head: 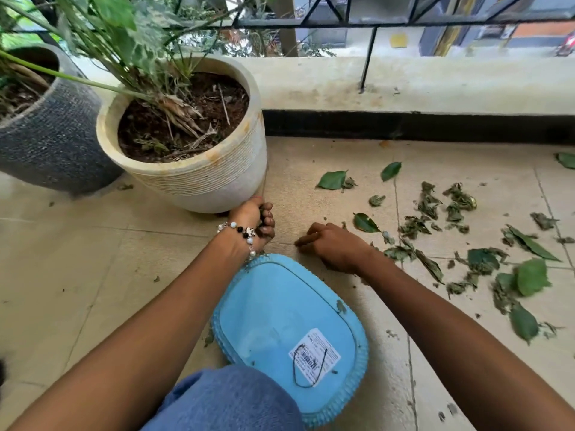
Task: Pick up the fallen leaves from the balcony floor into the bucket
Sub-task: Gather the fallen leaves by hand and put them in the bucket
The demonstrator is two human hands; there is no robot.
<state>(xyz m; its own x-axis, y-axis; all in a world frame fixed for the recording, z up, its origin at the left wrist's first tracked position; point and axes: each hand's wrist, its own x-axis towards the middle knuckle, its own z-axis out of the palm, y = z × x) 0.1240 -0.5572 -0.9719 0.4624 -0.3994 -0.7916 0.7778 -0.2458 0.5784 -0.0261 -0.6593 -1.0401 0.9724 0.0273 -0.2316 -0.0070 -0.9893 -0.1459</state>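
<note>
Lighting: bright, diffuse daylight, entering past the black metal railing point(370, 24) ahead. Shadows: soft only, faint beneath the cream ribbed round planter point(199, 178). Glare: none on the beige tiled floor point(93, 244). Distortion: wide-angle bowing of the pale concrete ledge point(404, 85) and frame edges. Focus: centre sharp; scattered green leaves point(525, 275) at right smeared, possibly motion blur; street background hazy.

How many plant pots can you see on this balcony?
2. The cream ribbed pot stands just beyond the left hand; the dark grey pot stands left of it, partly cut off. Others may be out of view.
</note>
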